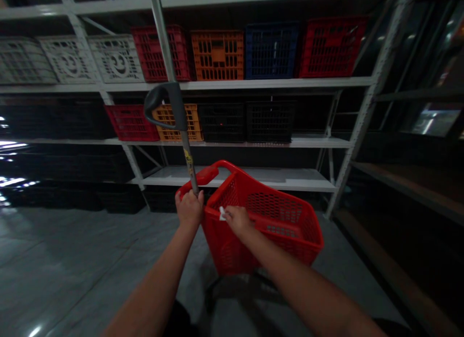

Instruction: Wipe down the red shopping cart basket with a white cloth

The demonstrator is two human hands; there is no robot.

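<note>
A red plastic shopping cart [277,206] with perforated walls stands in front of me. My left hand [189,209] is closed around the lower end of a long metal pole [165,42], right at the cart's red handle [206,176]; whether it also grips that handle I cannot tell. The pole rises steeply, leaning left, and carries a dark grey loop grip [176,105] and a yellow sticker. On the cart's near rim, my right hand [237,220] pinches a small white piece [222,214], perhaps tissue or cloth. Some of its fingers are hidden.
Behind the cart, a white metal rack [275,83] holds several crates, among them an orange crate [217,55], a blue crate [271,51] and a black crate [270,122]. Another dark shelf [406,182] runs along the right. Grey concrete floor [90,259] lies to the left.
</note>
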